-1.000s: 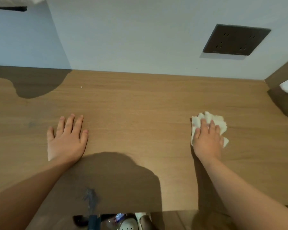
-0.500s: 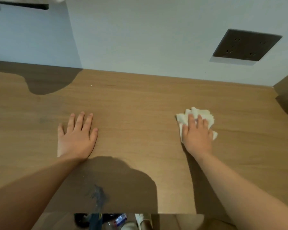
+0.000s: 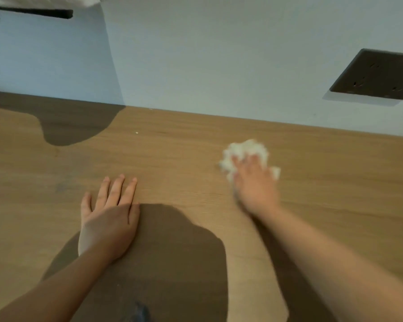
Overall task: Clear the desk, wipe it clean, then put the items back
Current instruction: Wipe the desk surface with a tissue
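While the wooden desk (image 3: 196,163) fills the lower frame below a pale wall (image 3: 219,54), the left hand (image 3: 107,219) lies flat at centre-left, fingers spread, and the blurred right hand (image 3: 254,182) presses a crumpled white tissue (image 3: 244,149) at centre-right; a dark socket plate (image 3: 377,75) sits upper right.

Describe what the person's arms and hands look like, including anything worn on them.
Both arms are bare up to the frame's edge: no sleeves show. The left hand has no ring, watch or glove visible, with short nails. The right hand is motion-blurred; no glove or wristband shows, but finer details such as rings cannot be made out.
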A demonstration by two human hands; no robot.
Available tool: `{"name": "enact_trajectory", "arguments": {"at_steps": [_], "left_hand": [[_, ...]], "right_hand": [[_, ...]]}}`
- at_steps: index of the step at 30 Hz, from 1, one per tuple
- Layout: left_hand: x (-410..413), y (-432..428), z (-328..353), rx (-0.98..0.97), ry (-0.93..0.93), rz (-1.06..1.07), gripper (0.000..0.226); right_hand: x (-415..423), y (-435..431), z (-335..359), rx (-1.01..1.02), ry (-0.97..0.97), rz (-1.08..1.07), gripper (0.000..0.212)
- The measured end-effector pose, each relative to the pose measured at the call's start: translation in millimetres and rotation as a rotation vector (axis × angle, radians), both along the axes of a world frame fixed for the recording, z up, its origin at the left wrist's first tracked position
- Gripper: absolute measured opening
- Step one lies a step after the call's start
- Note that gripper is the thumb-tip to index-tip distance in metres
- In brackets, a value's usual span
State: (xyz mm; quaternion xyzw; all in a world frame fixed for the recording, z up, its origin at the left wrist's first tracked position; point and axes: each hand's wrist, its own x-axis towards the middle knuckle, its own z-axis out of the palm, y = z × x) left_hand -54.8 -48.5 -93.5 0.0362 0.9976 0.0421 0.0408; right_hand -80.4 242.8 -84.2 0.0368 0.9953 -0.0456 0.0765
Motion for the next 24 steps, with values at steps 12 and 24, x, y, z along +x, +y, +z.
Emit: {"name": "enact_trajectory", "arguments": {"at_steps": [12,24], "left_hand": [[1.0,-2.3,-3.2,0.041,0.008,0.012,0.065],[2.2,-1.8,-2.2,0.065,0.018,-0.004,0.071]], "right_hand": [[78.5,-100.0,-4.4,-0.157,0.075,0.651,0.047],[-40.4,-30.2,1.4,-0.090,-0.002,-0.008,0.053]]}}
